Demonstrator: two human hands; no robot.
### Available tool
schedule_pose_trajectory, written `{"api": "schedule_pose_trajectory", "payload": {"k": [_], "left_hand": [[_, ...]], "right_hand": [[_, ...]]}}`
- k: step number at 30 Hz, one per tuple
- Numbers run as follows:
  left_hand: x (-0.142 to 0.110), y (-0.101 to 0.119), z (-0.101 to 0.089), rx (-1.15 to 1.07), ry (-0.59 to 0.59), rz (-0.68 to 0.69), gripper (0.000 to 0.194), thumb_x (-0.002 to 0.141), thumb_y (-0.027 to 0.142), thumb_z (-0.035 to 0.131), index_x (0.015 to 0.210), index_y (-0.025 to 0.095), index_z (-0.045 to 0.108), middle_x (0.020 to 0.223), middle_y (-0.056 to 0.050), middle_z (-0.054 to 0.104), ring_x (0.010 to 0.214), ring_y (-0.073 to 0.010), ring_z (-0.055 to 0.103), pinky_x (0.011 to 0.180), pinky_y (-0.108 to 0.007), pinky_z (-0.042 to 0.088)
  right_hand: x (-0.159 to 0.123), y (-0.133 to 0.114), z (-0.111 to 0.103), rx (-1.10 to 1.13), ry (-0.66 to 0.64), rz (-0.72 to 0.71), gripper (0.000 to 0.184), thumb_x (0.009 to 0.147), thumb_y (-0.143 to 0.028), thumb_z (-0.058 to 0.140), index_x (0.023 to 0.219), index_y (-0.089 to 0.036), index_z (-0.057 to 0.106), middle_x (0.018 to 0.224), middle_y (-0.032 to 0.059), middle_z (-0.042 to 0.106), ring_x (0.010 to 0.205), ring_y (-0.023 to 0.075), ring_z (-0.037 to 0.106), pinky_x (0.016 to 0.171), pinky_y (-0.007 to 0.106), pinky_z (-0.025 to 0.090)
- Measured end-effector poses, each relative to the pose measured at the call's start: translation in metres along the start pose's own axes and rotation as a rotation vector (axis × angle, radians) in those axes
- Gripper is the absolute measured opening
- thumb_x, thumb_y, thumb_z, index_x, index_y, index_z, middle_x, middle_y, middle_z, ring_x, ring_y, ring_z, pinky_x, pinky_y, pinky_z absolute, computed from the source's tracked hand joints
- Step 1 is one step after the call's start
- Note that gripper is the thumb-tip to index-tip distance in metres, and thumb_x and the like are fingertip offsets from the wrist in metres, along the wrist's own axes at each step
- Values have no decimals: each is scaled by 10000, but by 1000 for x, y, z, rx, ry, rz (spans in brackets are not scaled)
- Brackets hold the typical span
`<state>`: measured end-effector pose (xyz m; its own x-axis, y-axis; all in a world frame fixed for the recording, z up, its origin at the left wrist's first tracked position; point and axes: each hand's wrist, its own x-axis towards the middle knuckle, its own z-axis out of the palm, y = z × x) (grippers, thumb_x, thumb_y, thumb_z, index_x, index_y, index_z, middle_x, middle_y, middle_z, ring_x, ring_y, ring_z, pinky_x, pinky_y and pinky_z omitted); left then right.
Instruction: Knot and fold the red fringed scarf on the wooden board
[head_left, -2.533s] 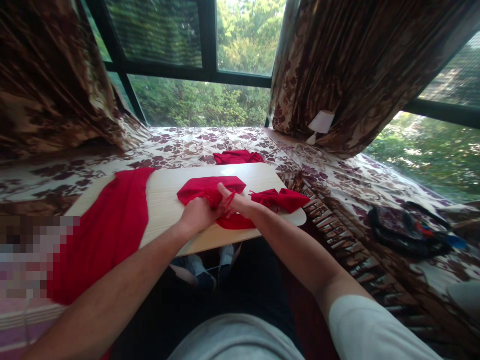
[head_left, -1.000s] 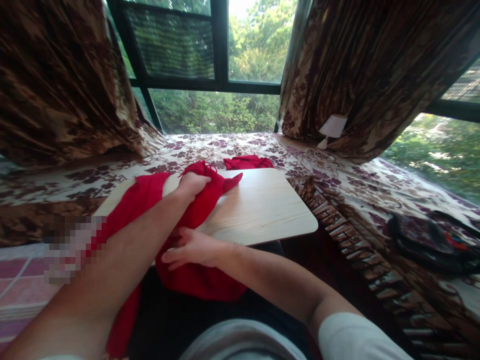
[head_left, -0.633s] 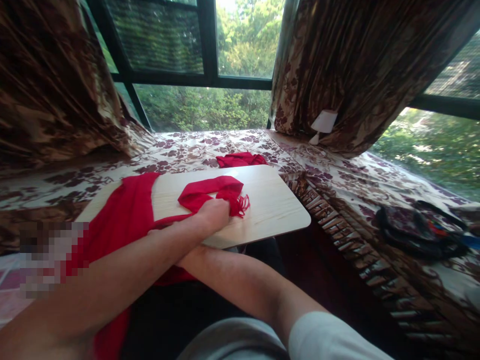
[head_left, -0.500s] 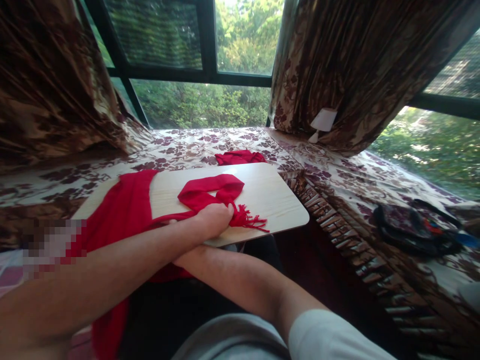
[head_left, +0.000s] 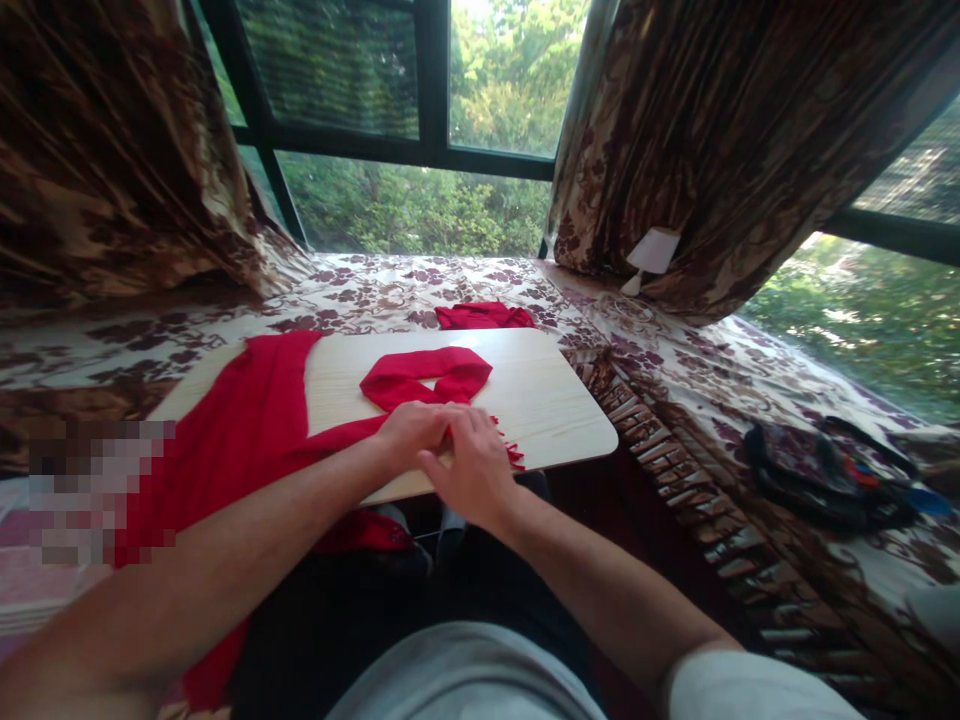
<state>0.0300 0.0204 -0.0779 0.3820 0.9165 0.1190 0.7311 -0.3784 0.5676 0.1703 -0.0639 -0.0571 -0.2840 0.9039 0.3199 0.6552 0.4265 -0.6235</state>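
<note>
A red fringed scarf (head_left: 424,362) lies in a flat loop on the pale wooden table (head_left: 559,405), its band crossing itself at the near side. My left hand (head_left: 411,428) is closed on the scarf at this crossing. From the right, my right hand (head_left: 478,462) touches the left hand, its fingers bent over the scarf close to the fringed end. The fringe shows just right of my fingers. A long part of the red cloth runs left from my left hand and hangs over the table's front. The fabric between both hands is mostly hidden.
More red cloth (head_left: 259,400) is spread over the table's left end and hangs down. A bunched red cloth (head_left: 484,315) lies behind the table on the floral cover. A small white lamp (head_left: 652,252) stands at the back right, and a black bag (head_left: 817,475) lies at right.
Earlier the scarf was lifted and swung left, then laid in a loop with the fringed end to the right. My right hand has come from under my left arm to join my left hand.
</note>
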Motion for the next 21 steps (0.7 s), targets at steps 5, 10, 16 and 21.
{"api": "schedule_pose_trajectory", "payload": {"k": [5,10,16,21], "left_hand": [[-5,9,-3,391,-51,68,348,856,296,582,1184,193,643,1018,-147,736,920,-324,705,854,-429,508],[-11,15,-4,483,-24,68,313,880,281,519,1143,174,653,1039,-140,743,965,-298,712,866,-398,522],[-27,8,11,452,104,107,487,872,281,513,1319,106,594,1307,-169,657,1203,-286,626,1026,-377,483],[-43,11,30,473,112,113,656,893,333,478,1444,-22,467,1519,-238,454,1449,-307,387,1218,-404,275]], "right_hand": [[17,38,-8,-350,63,-46,892,765,-400,759,1518,-156,349,1450,194,494,1354,325,433,1159,522,277],[22,54,7,-451,45,-34,646,857,-277,597,1449,-88,422,1203,182,653,1170,287,570,1154,458,282],[31,67,4,-298,20,-7,523,781,-123,550,1302,-172,539,1131,104,720,1040,230,655,988,342,439],[30,64,-43,-193,-311,-64,477,807,-173,585,1281,-225,601,941,38,755,820,186,682,749,260,465]]}}
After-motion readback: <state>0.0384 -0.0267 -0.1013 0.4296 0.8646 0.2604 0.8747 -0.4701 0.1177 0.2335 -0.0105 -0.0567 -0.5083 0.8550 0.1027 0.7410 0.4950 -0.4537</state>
